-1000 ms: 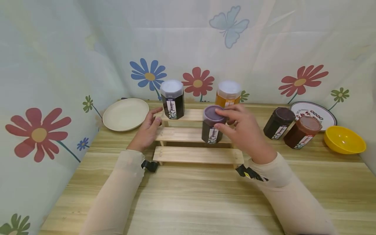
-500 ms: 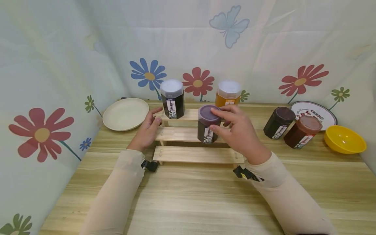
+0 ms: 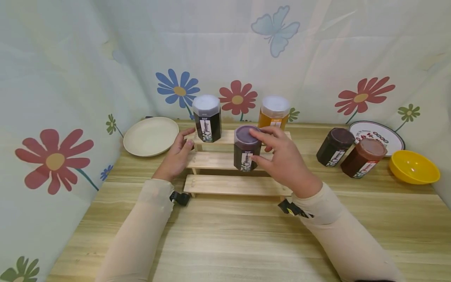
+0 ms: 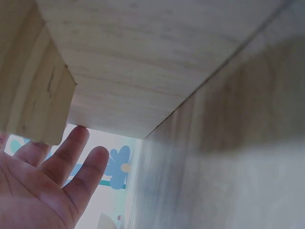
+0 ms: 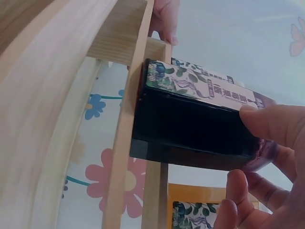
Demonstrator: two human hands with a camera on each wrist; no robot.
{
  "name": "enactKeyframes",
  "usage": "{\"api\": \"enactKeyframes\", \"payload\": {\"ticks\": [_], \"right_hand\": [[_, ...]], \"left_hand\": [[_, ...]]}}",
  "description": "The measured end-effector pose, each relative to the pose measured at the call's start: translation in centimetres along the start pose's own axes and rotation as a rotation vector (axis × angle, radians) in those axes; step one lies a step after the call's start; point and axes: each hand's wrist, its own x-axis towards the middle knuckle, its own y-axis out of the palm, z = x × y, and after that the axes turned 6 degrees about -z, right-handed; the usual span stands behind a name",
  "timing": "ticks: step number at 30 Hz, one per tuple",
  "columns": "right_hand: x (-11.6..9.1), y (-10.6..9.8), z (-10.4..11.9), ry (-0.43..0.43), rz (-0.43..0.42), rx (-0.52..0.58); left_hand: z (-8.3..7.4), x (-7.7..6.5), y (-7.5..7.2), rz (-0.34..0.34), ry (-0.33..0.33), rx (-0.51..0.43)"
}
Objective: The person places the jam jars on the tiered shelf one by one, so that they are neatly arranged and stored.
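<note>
Faceted dark jar point(image 3: 244, 149), purple-lidded, pale-labelled, stood upright at the middle tier of the three-tier wooden rack point(image 3: 237, 185), right of centre.

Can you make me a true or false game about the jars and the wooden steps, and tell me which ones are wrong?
1. The right hand holds a dark many-sided jar with a purple lid. True.
2. Both hands hold jars. False: the left hand is at the left end of the light wooden three-step rack.
3. A dark many-sided jar with a white lid stands on the top step. True.
4. A reddish-brown many-sided jar stands beside a round yellow bowl. True.
5. That bowl is left of the rack. False: it is on the right.
6. The purple-lidded jar is upside down. False: its lid faces up.
</note>
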Motion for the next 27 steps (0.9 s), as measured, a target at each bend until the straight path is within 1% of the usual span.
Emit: {"api": "enactKeyframes", "payload": {"ticks": [11, 20, 27], "right_hand": [[-0.3, 1.4, 0.1, -0.07, -0.055, 0.017], [-0.4, 2.3, 0.3, -0.077, -0.093, 0.027], [-0.5, 2.6, 0.3, -0.081, -0.093, 0.03]], "left_hand": [[0.0, 0.0, -0.1, 0.003, -0.003, 0.008], [0.1, 0.0, 0.0, 0.004, -0.009, -0.01], [0.4, 0.2, 0.0, 0.007, 0.003, -0.015]]}}
